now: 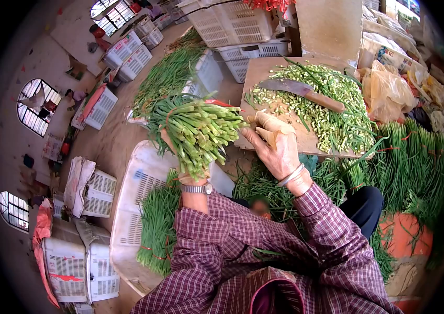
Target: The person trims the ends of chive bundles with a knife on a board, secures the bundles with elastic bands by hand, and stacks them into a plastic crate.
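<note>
Beside board [260,69] w/ knife [296,90], L hand [193,181] wrapped round stalk bunch [201,128], fingers part-hidden, R hand [278,153] loosely curled, empty, nr it.

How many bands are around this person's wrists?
2: a metal watch on the left wrist, below the bundle of green stems, and a bangle on the right wrist, near the cuff. The plaid sleeves may hide more.
</note>
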A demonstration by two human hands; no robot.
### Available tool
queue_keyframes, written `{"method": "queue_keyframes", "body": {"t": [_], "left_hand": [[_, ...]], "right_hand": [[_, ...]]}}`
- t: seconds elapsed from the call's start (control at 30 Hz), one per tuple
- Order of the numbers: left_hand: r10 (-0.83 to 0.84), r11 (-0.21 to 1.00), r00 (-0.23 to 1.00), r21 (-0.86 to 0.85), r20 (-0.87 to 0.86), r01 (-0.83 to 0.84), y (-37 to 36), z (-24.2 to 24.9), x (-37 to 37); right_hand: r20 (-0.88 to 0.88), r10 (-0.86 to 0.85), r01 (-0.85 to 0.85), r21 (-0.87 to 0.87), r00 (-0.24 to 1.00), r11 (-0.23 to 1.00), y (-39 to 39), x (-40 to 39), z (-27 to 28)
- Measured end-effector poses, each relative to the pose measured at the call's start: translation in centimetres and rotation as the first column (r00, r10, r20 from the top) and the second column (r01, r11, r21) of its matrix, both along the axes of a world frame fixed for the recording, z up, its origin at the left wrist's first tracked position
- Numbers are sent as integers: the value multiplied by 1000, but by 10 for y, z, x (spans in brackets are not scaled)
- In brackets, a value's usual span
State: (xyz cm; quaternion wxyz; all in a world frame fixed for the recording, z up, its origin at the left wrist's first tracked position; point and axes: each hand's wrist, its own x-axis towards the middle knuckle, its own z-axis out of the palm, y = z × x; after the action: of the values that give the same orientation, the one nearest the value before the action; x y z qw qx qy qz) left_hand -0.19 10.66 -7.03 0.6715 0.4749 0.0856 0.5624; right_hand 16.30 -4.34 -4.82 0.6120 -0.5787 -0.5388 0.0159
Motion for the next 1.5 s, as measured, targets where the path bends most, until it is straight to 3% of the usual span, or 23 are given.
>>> {"method": "queue_keyframes", "body": {"t": [0.1,0.17,0.23,0.3,0.37,0.43,0.5,0.57,0.67,0.7,0.73,0.8,0.9,0.97,1.0,1.03,1.07,1.17,1.23,1.3,1.37,1.4,1.5], "left_hand": [[-19,1000,1000,-15,9,19,-1,0,1],[-33,999,999,-25,18,33,-2,0,2],[-44,999,999,-32,22,44,-2,1,3],[-49,998,998,-41,27,50,-2,1,2],[-57,997,998,-54,38,59,-1,1,1],[-60,997,998,-54,34,61,-5,1,2],[-53,998,999,-32,10,53,-11,0,3],[-26,1000,999,12,-34,26,-17,2,3],[-48,999,998,19,-39,49,-17,-1,7],[-162,978,984,-121,76,170,-6,-3,9],[-254,922,945,-243,205,301,1,-7,9],[-195,934,967,-271,166,235,-2,-6,11],[-155,917,973,-340,172,206,-1,1,10],[-310,857,915,-340,259,387,-16,17,17],[-146,897,978,-398,147,194,-14,15,16],[18,961,1000,-276,12,-14,-36,31,18],[66,970,997,-234,-27,-71,-41,33,19],[9,973,999,-231,-34,-17,-41,35,22],[-24,973,998,-230,-55,10,-43,39,22],[-36,975,996,-220,-84,17,-49,44,21],[-52,977,991,-214,-121,25,-58,49,21],[-70,976,988,-213,-135,40,-64,52,23],[-223,940,968,-286,-111,184,-82,64,26]], "right_hand": [[2,-15,15,-23,1000,1000,2,1,-3],[-158,7,-23,-95,987,995,-6,-1,1],[-2,-83,83,43,997,996,-14,2,0],[-286,-92,110,48,954,993,-27,12,4],[-351,-88,58,-95,932,994,-46,16,10],[-466,111,-164,-75,878,983,-46,10,3],[-512,147,-293,-216,846,932,-41,-1,6],[-437,220,-304,-132,872,943,-26,-16,-3],[-591,259,-421,-153,764,894,-9,-30,-13],[-589,260,-422,-153,765,894,-7,-31,-13],[-685,250,-438,-112,684,892,-6,-33,-13],[-847,231,-431,2,478,902,-8,-36,-12],[-829,209,-407,-25,518,913,-19,-27,-15],[-789,166,-352,-67,591,934,-36,-18,-15],[-766,99,-324,-148,635,935,-48,-9,-17],[-758,77,-301,-162,647,940,-60,0,-23],[-738,46,-251,-169,673,953,-72,8,-33],[-667,-106,-98,-262,738,960,-118,33,-40],[-759,-126,55,-119,639,991,-150,66,-73],[-602,-267,198,-181,753,963,-186,95,-81],[-398,-402,196,-465,825,863,-207,100,-66],[-427,-356,163,-424,831,891,-208,98,-73],[-191,-168,62,-465,967,883,-192,82,-38]]}}
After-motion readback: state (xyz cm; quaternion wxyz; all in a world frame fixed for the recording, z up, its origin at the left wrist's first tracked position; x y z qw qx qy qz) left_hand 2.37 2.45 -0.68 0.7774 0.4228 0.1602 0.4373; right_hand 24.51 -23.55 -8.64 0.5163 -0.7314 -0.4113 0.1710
